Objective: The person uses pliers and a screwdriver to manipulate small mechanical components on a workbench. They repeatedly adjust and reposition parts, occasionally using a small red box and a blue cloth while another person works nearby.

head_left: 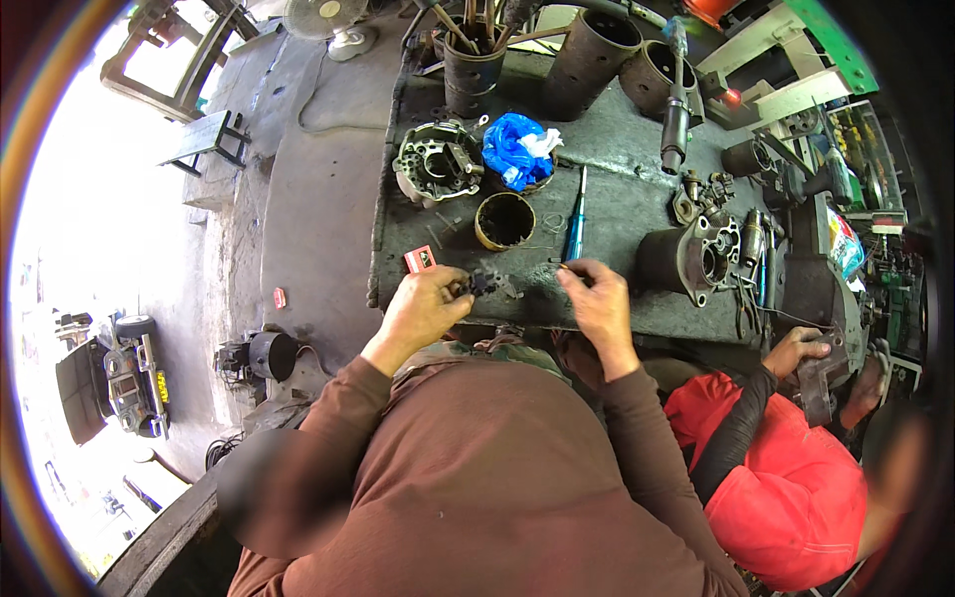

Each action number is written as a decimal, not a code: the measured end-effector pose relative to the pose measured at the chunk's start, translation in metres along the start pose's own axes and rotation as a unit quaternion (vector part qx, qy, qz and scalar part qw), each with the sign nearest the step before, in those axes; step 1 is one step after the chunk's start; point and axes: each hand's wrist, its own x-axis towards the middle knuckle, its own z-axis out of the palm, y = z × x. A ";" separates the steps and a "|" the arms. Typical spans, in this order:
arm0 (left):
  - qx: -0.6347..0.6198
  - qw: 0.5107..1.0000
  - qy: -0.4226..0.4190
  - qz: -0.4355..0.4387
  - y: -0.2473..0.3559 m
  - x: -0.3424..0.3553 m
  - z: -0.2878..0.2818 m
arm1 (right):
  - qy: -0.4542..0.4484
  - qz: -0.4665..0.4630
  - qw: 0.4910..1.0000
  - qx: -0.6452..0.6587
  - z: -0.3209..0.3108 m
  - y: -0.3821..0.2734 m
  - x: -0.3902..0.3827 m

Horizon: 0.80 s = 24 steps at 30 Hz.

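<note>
Small dark metal part (pixel 481 286) sits at the near edge of the grey workbench (pixel 617 194), pinched at its left end by the fingers of the left hand (pixel 423 308), which is curled closed around it; just left of that hand lies a small red packet (pixel 420 260) on the bench top. Further back on the left stands a round cast housing (pixel 436 164) with open ports; beside it a crumpled blue plastic bag (pixel 512 149) rests on a bowl, and nearer the hands a rusty open tin (pixel 504 220) stands upright. A blue-handled screwdriver (pixel 575 224) lies along the bench, its tip pointing toward the right hand (pixel 600 303); that hand is closed in a pinch on a thin pin-like piece (pixel 567 267), too small to tell what it is, and it hovers just right of the dark part, near but apart from it. To the right a dark cylindrical motor body (pixel 684 261) lies on its side with its flanged end facing right; loose tools and fittings crowd the bench beyond it. At the far right another person in a red shirt (pixel 786 478) crouches below the bench; that person's hand (pixel 796 350) grips a grey metal block (pixel 821 383). Three dark cylinders (pixel 592 60) stand at the back of the bench, one holding tools.
</note>
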 end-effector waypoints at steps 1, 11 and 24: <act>0.030 0.998 0.013 0.048 -0.003 0.007 0.007 | 0.014 0.004 0.999 0.038 -0.009 -0.001 -0.004; 0.248 0.944 0.082 0.202 -0.029 0.032 0.047 | -0.004 0.074 0.996 0.054 -0.030 -0.008 -0.041; -0.356 0.902 -0.229 -0.082 0.062 0.000 0.013 | -0.139 -0.021 0.986 0.092 -0.004 -0.061 -0.033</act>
